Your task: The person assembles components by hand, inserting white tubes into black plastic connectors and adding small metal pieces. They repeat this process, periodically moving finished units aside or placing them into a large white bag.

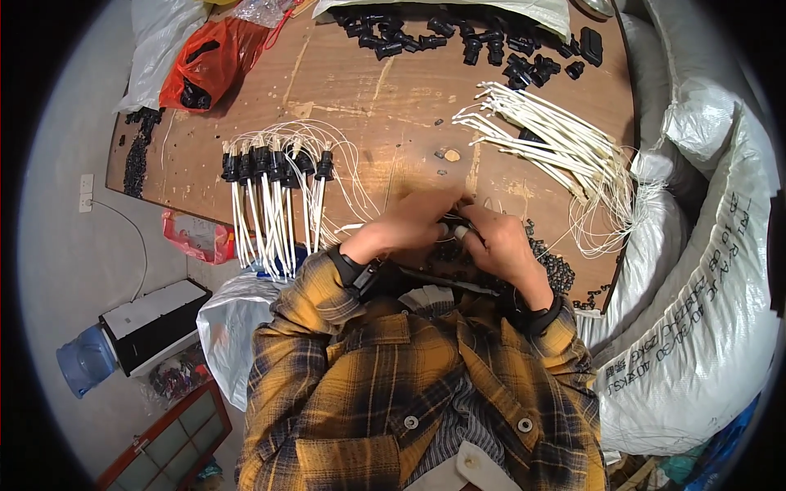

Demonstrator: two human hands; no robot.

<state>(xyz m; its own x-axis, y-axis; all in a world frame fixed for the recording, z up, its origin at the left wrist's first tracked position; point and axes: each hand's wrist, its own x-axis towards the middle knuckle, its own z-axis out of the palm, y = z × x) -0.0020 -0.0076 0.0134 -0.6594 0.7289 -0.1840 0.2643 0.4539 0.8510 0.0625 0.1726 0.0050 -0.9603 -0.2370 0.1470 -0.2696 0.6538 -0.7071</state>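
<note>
My left hand (pixel 423 216), smeared by motion, meets my right hand (pixel 497 240) over the table's near edge. The fingers of both are bent together around something small and dark, too hidden to name. White bands show by the fingertips between the hands. Below and to the right of my hands lie many small black parts (pixel 559 274) in a loose pile. To the left stands a bunch of black sockets (pixel 262 166) with white tubes (pixel 260 217) and thin white wires trailing toward my left hand.
At the far right lies a bundle of white tubes (pixel 565 147) with thin wires. Loose black connectors (pixel 491 45) lie along the back by a white sack. A red bag (pixel 225 61) sits at the back left. Large white sacks (pixel 704 311) crowd the table's right edge.
</note>
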